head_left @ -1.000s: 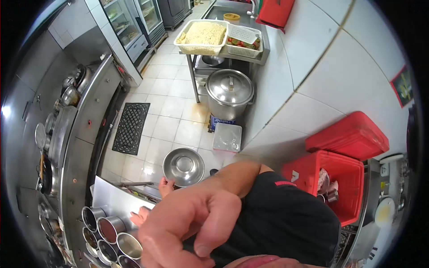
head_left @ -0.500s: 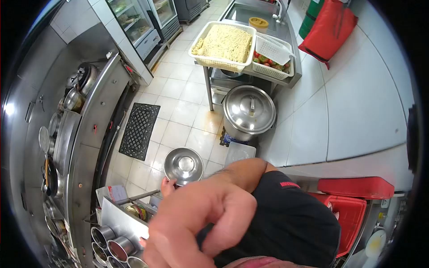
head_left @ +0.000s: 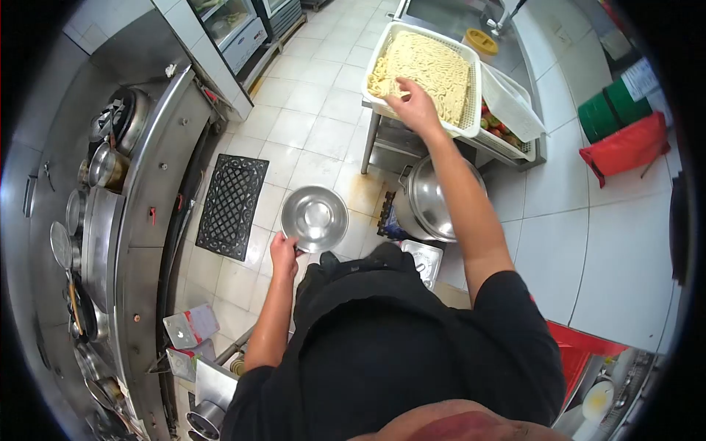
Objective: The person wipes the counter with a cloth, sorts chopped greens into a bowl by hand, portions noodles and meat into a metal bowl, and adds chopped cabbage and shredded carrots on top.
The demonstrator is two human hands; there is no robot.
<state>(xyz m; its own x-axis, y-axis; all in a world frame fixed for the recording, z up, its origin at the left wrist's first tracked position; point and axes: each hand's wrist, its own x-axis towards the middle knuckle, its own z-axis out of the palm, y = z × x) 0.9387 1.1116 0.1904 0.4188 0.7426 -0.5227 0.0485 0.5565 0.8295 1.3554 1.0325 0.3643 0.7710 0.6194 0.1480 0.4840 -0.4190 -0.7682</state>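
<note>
In the head view my left hand (head_left: 284, 253) grips the rim of a stainless steel bowl (head_left: 316, 219), which is held above the tiled floor with nothing visible inside. My right hand (head_left: 414, 106) reaches forward over a white plastic basket (head_left: 476, 92) heaped with pale yellow noodles (head_left: 432, 66). Its fingers are spread apart at the near left part of the noodles; I cannot tell whether they touch. Beside that basket, a second white basket (head_left: 515, 103) sits tilted over red and green vegetables (head_left: 496, 125).
A lidded steel pot (head_left: 428, 197) stands on the floor below my right forearm. To the left runs a steel stove counter (head_left: 143, 220) with pans. A black mat (head_left: 232, 206) lies on the floor. A yellow-lidded tub (head_left: 480, 42) stands by the sink.
My right hand has moved from close in front of the camera out to the noodles. The bowl stays in my left hand. The view has shifted, and the red box now shows less.
</note>
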